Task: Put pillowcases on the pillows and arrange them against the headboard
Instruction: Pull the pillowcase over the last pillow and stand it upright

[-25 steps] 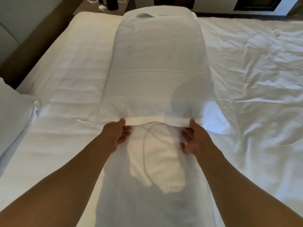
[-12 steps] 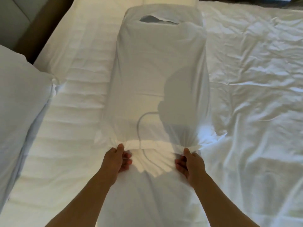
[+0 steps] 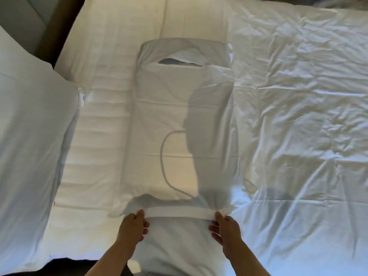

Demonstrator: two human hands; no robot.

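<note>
Both hands, left hand (image 3: 132,226) and right hand (image 3: 227,229), pinch the pillowcase (image 3: 179,108) hem, stretched along the bed (image 3: 298,116) toward its far edge. Light, limp cloth, likely slippery; the hem corners look the surest hold.

One head-worn view looks steeply down, close over the bed (image 3: 298,116).

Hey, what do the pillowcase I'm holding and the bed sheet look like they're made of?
Pillowcase: thin matte white woven cloth, probably cotton; it drapes softly and shows fold creases. Bed sheet: similar white woven fabric, slightly shinier, heavily wrinkled. Exact fibre cannot be told.
</note>
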